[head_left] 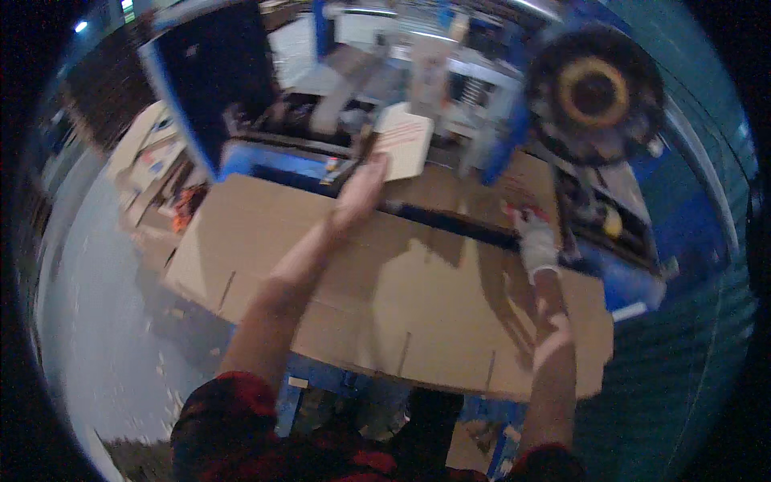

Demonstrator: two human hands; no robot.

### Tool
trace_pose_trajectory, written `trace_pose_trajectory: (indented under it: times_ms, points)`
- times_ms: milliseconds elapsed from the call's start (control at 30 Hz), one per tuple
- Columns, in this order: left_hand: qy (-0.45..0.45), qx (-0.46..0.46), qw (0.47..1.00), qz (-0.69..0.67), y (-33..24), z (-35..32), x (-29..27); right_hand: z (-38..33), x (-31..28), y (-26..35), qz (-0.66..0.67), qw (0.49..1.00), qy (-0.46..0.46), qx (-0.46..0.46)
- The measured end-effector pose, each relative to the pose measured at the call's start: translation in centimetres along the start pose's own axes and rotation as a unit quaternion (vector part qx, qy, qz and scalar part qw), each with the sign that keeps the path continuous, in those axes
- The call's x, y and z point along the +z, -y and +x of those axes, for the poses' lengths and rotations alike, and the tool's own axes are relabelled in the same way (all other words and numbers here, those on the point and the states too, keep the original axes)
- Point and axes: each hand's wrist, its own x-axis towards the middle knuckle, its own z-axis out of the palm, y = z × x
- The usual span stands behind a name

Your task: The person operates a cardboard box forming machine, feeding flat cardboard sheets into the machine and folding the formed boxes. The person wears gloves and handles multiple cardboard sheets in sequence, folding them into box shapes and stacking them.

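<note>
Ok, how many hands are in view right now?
2: the left hand at the left edge of the white panel, the gloved right hand at the brown cardboard piece farther right. No other shows, though the machine could hide some.

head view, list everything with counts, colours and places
cardboard sheet: 1, tan, across the middle
cream piece: 1, cream with red print, upper middle
printed cardboard: 1, brown, by the right hand
machine: 1, blue, beyond the sheet
dark disc: 1, black with tan ring, upper right
panel: 1, dark, blue-edged, upper left
cardboard pieces: several, tan, left
floor: 1, grey, left
left hand: 1, bare, holding the cream piece
right hand: 1, pale glove, at the printed cardboard
forearms: 2, bare, over the sheet
sleeves: 2, red and black, lower edge
</note>
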Motion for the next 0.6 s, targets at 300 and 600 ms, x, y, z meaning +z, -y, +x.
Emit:
trace_pose_trajectory:
  times_ms: [300, 600]
  points:
    - [0.064, -0.047, 0.996, 0.037, 0.1, -10.3, -5.2, -10.5, -4.0, -1.0, 0.180, 0.974, -0.031, 0.131]
    - [0.053, -0.334, 0.897, 0.285, 10.4, -30.9, -20.6, -31.0, -8.7, 6.3, 0.070, 0.985, -0.005, 0.155]
